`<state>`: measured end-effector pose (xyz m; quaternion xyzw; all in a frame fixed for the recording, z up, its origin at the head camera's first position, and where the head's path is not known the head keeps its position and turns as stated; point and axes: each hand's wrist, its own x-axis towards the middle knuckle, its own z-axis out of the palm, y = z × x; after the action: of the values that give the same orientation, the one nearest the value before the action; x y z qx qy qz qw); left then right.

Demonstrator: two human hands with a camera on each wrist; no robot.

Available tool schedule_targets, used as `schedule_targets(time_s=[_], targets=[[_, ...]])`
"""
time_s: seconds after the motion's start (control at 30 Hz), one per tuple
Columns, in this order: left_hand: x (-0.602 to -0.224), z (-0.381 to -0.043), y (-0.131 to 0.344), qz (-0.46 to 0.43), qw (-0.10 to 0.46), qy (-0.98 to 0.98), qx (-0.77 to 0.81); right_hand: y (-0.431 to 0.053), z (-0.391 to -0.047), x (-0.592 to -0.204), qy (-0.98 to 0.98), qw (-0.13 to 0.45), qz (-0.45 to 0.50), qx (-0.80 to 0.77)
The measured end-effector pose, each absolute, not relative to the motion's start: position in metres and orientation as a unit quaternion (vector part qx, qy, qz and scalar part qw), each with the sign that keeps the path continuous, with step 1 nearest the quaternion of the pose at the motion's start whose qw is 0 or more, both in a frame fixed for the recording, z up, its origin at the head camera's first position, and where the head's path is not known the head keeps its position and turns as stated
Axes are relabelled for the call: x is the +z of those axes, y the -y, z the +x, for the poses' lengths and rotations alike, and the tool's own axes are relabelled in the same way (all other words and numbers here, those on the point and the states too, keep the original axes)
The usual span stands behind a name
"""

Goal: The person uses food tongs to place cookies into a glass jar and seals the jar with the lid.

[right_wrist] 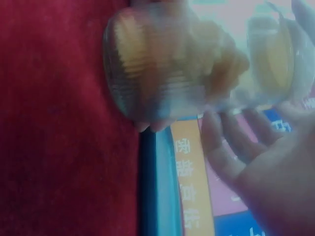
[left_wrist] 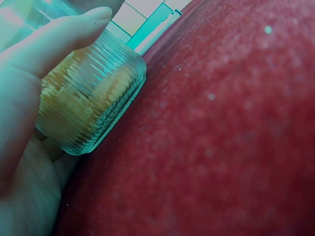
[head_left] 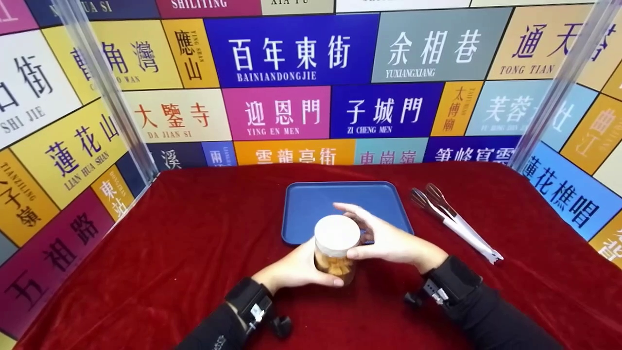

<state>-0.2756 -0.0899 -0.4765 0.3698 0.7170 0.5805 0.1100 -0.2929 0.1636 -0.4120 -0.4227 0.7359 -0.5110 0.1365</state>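
Observation:
A clear ribbed jar (head_left: 336, 268) with a pale round lid (head_left: 337, 232) stands between my two hands, close to the tray's front edge. My left hand (head_left: 297, 268) grips its body, thumb across the near side. Yellowish-brown crinkled pieces (left_wrist: 74, 96) show through the jar wall in the left wrist view. At the lid, my right hand (head_left: 396, 243) has its thumb on the near rim and fingers around the far side, with the index finger extended. The right wrist view shows the right hand (right_wrist: 275, 172) beside the jar's lid end, somewhat blurred.
Behind the jar lies a blue rectangular tray (head_left: 347, 194) on the red cloth (head_left: 204, 218). Tongs (head_left: 457, 218) with brown tips and pale handles lie to its right. Panels with street names (head_left: 291, 53) and clear posts (head_left: 554, 92) border the table.

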Motion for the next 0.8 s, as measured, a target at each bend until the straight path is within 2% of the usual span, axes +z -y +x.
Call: schedule_targets(time_s=[0.5,0.8], targets=[[-0.476,-0.275,0.09,0.37,0.109,-0.718,0.579,-0.162,-0.294,-0.413,-0.752,0.12,-0.416,-0.496],[-0.475,-0.275,0.09,0.376,0.108,-0.717,0.577,-0.154,-0.284,-0.409,-0.779,0.082,-0.39,-0.484]])
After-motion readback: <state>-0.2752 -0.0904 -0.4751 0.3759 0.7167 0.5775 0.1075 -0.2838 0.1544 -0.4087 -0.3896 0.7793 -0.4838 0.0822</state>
